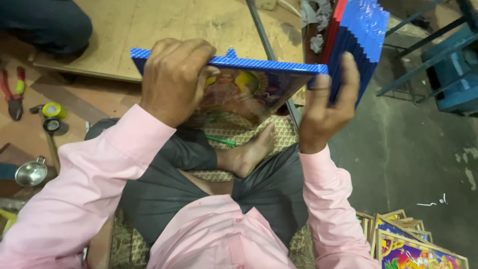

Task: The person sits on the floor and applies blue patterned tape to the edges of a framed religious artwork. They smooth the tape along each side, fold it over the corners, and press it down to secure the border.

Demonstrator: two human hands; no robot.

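I hold a framed colourful picture (249,87) with a blue patterned frame, tilted up in front of me above my crossed legs. My left hand (174,79) grips the top edge of the frame near its left corner. My right hand (326,107) clasps the frame's right side, fingers wrapped round the edge. Just behind that hand leans a stack of blue and red frames (356,40). A green pencil (221,141) lies on the woven mat (239,129) by my bare foot.
A wooden board (164,25) lies ahead, with another person's dark-clothed leg (45,25) at its top left. Red-handled pliers (15,92), a tape roll (51,109), a hammer (51,132) and a small metal bowl (31,173) lie left. Several framed pictures (413,246) are stacked lower right. Blue metal furniture (448,74) stands right.
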